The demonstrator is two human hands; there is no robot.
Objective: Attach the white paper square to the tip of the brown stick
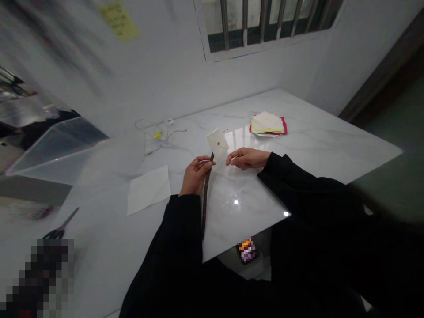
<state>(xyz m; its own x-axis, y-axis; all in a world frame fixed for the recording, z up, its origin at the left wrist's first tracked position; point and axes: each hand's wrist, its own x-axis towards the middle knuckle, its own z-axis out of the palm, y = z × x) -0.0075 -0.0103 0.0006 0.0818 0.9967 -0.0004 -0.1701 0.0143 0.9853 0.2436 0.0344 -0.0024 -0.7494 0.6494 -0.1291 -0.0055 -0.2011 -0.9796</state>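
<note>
My left hand (195, 175) is closed round the upper part of a thin dark strap (205, 203) that hangs down along my left sleeve to the table's front edge. A small pale paper piece (217, 141) with a dark dot stands at the strap's top end. My right hand (247, 158) is just right of it, fingers curled and pinched together near the paper's lower corner; whether they grip it I cannot tell. Both hands hover over the white marble table (298, 145).
A white paper sheet (149, 189) lies left of my left hand. Coloured paper sheets (267, 124) are stacked at the back right. A white cable (155, 132) lies near the wall. Scissors (61, 227) rest at the left. A clear plastic box (56, 148) stands at far left.
</note>
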